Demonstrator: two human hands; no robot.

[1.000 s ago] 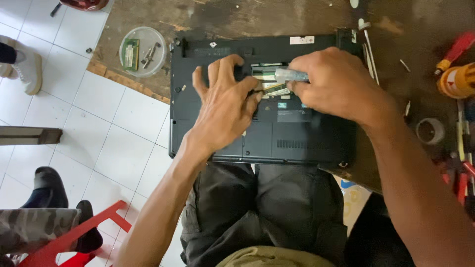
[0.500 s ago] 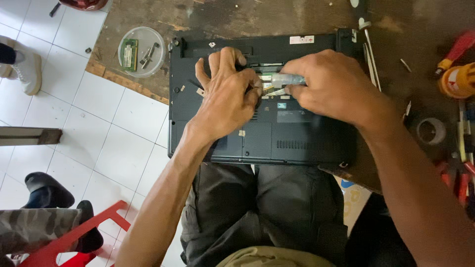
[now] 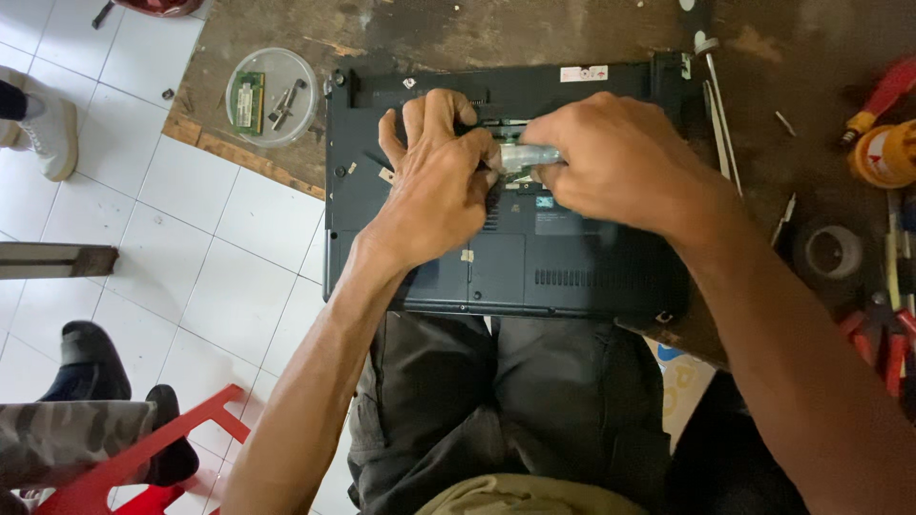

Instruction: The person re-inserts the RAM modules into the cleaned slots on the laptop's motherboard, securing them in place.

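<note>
right hand (image 3: 620, 162) pinching silver part (image 3: 530, 155), laptop (image 3: 572, 267)

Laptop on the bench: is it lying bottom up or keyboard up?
Bottom up: the laptop shows vent slots and panel covers, with no keys in sight.

**Clutter on the table and the floor**

A clear round lid (image 3: 272, 95) sits at the table's (image 3: 534, 33) far left corner, holding a green memory stick (image 3: 248, 102) and small metal parts. At the right edge lie a tape roll (image 3: 833, 252), a yellow spool (image 3: 887, 154) and red-handled tools (image 3: 892, 88). A red chair (image 3: 143, 463) stands on the white tiled floor (image 3: 200, 257), near left.
</note>
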